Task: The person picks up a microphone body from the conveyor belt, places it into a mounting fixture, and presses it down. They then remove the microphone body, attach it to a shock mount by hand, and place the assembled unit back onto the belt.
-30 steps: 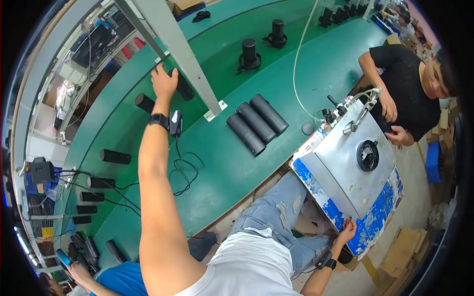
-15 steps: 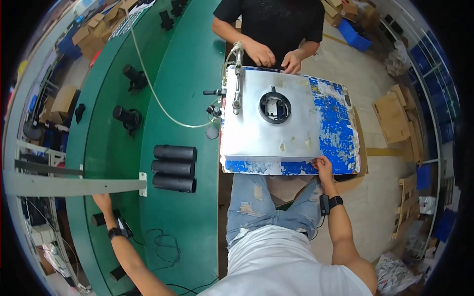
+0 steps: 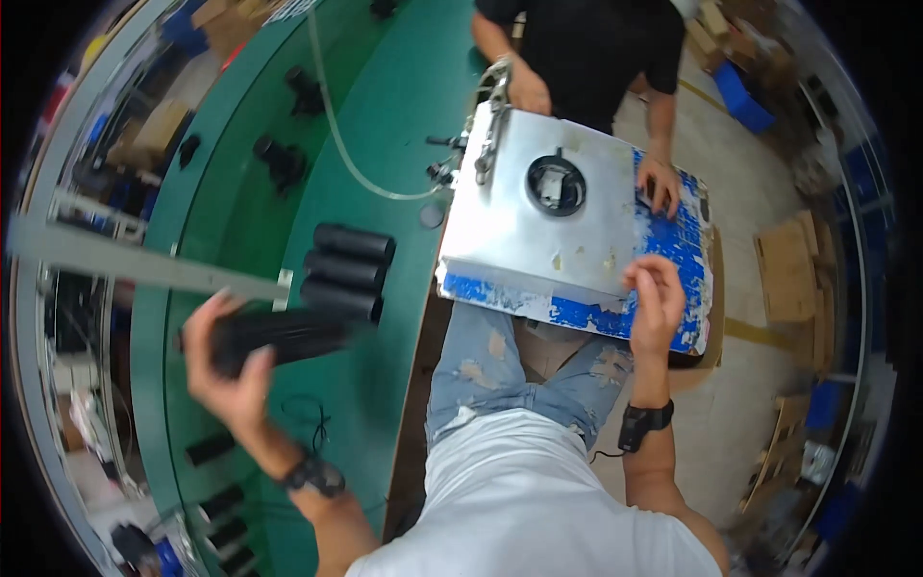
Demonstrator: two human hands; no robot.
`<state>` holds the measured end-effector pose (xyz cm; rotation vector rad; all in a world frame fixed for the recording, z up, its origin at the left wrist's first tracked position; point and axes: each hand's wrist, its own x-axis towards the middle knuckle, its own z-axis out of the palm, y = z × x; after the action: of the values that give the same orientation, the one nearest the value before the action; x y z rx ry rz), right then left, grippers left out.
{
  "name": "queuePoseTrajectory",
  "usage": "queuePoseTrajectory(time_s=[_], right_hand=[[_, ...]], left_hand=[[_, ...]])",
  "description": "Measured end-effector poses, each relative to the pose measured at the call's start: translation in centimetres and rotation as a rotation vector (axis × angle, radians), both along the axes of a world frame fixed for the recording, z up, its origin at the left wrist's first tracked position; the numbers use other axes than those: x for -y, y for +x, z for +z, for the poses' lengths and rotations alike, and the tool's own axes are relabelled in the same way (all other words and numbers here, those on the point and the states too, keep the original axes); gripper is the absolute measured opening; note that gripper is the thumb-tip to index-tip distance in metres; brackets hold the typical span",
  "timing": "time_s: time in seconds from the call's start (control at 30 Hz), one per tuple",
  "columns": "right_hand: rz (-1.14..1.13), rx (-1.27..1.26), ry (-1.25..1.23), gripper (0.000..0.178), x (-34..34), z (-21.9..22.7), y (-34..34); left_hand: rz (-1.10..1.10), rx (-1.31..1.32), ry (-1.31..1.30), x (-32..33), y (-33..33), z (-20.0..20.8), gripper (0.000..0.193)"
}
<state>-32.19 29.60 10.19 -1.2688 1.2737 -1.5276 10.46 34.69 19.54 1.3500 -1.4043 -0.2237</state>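
My left hand [image 3: 226,370] is closed round a black ribbed cylinder [image 3: 284,338], lifted above the green bench and blurred by motion. Three more black cylinders [image 3: 344,269] lie side by side on the bench just beyond it. Over the front right corner of a metal-topped box [image 3: 510,221], my right hand [image 3: 659,303] is raised with loosely bent fingers and nothing visible in it. A round black fixture [image 3: 556,186] is set in the metal top. Across from me, a co-worker's hand [image 3: 659,183] reaches onto the worn blue board [image 3: 663,240], touching a small dark piece.
A toggle clamp [image 3: 492,135] stands at the box's left edge, with a pale hose [image 3: 351,168] running from it over the green bench [image 3: 375,125]. A metal bar [image 3: 144,262] crosses the left side. More black parts [image 3: 279,159] stand along the green channel. Cardboard boxes [image 3: 784,269] stand at right.
My left hand has come up from behind the metal bar with a black cylinder. My right hand has lifted off the box's front edge. The co-worker's hand has moved onto the blue board.
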Motion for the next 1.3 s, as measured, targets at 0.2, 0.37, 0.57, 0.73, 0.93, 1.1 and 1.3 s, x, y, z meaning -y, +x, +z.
queuePoseTrajectory(time_s=[0.2, 0.37, 0.57, 0.73, 0.93, 1.1, 1.3], right_hand=[[1.274, 0.671, 0.391, 0.089, 1.8, -1.0, 8.5], [0.766, 1.068, 0.119, 0.071, 0.8, -2.2, 5.8], [0.429, 0.875, -0.032, 0.068, -0.4, -3.8, 3.5], [0.624, 0.999, -0.158, 0.082, -1.5, -5.0, 0.0], [0.618, 0.992, -0.289, 0.067, -2.0, -4.5, -1.0], [0.397, 0.649, -0.15, 0.067, -1.0, -2.1, 0.1], [0.275, 0.32, -0.284, 0.046, 8.5, 1.6, 1.5]], left_hand=[[-1.077, -0.303, 0.324, 8.9, -15.4, -2.8, 0.087], [-0.798, -0.601, 0.402, 6.9, -20.0, -8.4, 0.06], [-0.975, -0.687, 0.65, 1.8, -23.0, -12.9, 0.057], [-1.211, -1.145, 1.121, 2.4, -23.1, -14.7, 0.074], [-1.216, -1.229, 1.1, 2.4, -24.6, -14.2, 0.066], [-1.144, -0.976, 0.927, 3.9, -23.4, -16.3, 0.059], [-0.99, -0.976, 1.039, 5.5, -22.4, -15.9, 0.058]])
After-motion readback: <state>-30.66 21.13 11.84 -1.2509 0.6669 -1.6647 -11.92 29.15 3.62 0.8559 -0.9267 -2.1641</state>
